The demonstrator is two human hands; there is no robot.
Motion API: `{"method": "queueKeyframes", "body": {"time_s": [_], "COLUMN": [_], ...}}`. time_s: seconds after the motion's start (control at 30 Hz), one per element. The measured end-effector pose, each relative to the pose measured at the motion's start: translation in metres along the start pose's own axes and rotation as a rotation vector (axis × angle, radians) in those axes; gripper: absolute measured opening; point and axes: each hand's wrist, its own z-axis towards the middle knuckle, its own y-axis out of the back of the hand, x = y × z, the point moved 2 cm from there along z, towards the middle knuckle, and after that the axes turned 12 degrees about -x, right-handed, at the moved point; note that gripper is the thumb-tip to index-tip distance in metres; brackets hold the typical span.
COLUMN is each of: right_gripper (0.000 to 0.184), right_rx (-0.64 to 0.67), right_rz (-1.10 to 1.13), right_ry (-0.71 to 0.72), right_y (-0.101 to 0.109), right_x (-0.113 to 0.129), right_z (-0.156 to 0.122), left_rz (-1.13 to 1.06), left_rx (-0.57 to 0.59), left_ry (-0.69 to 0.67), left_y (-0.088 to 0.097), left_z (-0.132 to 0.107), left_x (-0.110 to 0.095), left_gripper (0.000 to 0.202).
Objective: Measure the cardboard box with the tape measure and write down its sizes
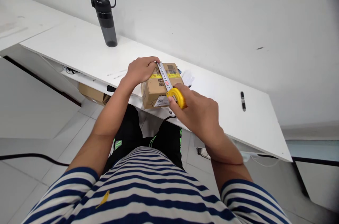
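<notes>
A small brown cardboard box (155, 90) with yellow printed tape and a white label sits near the front edge of the white desk. Across its top runs the white blade of a yellow tape measure (178, 96). My right hand (200, 111) grips the case of the tape measure at the box's near right side. At the far end of the blade, my left hand (141, 70) pinches the tip against the box's far edge, its palm side hidden. Crumpled white paper (188, 77) lies behind the box on the right, partly covered.
A dark water bottle (106, 22) stands on the desk (230, 125) at the back left, by the wall. Far to the right lies a black pen (243, 101). Under the desk, a shelf holds another cardboard box (91, 94).
</notes>
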Motion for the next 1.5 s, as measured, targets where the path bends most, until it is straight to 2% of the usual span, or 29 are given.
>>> {"method": "queueKeyframes", "body": {"time_s": [0.13,0.27,0.37,0.5,0.6,0.7,0.83,0.9,1.0,1.1,1.17,1.23,1.27,1.37,1.43,1.5], "right_gripper": [0.053,0.051,0.050,0.053,0.055,0.062,0.072,0.078,0.083,0.078,0.069,0.062,0.061,0.061,0.061,0.061], "right_rx": [-0.031,-0.069,-0.084,-0.147,-0.185,-0.205,-0.257,-0.229,-0.115,-0.023,0.010,0.027,0.030,0.035,0.045,0.055], "right_rz": [0.001,-0.010,0.037,0.113,0.173,0.245,0.484,0.647,0.796,0.791,0.748,0.719,0.714,0.702,0.675,0.637], "right_ry": [-0.015,-0.053,-0.021,0.044,0.087,0.091,0.089,0.142,0.233,0.291,0.352,0.416,0.442,0.496,0.529,0.547], "right_y": [0.000,-0.005,-0.019,-0.049,-0.066,-0.070,-0.062,-0.061,-0.068,-0.076,-0.079,-0.081,-0.082,-0.084,-0.085,-0.086], "right_x": [-0.001,-0.003,0.000,0.008,0.012,0.003,-0.022,-0.031,-0.029,-0.014,-0.002,0.007,0.011,0.018,0.022,0.027], "right_z": [0.007,0.030,0.062,0.117,0.153,0.170,0.165,0.157,0.148,0.143,0.141,0.140,0.140,0.141,0.142,0.143], "left_rz": [-0.009,-0.003,0.025,0.045,-0.035,-0.158,-0.235,-0.218,-0.086,0.082,0.068,-0.107,-0.225,-0.517,-0.583,-0.558], "left_rx": [0.005,0.014,0.047,0.106,0.100,0.038,-0.117,-0.226,-0.283,-0.321,-0.396,-0.451,-0.441,-0.268,-0.158,-0.165], "left_ry": [-0.016,-0.006,0.012,0.056,0.108,0.132,0.162,0.173,0.199,0.385,0.509,0.555,0.549,0.466,0.375,0.306], "left_y": [-0.001,0.001,0.005,0.006,0.004,0.012,0.038,0.045,0.034,0.011,0.005,0.009,0.013,0.024,0.026,0.023], "left_z": [-0.002,-0.004,-0.007,-0.009,-0.007,-0.010,-0.033,-0.050,-0.069,-0.072,-0.070,-0.069,-0.071,-0.083,-0.093,-0.099], "left_x": [0.002,0.000,-0.007,-0.012,-0.005,0.011,0.049,0.071,0.094,0.103,0.102,0.095,0.090,0.067,0.050,0.038], "left_gripper": [0.035,0.035,0.037,0.040,0.051,0.058,0.047,0.047,0.040,0.034,0.035,0.034,0.037,0.055,0.067,0.082]}}
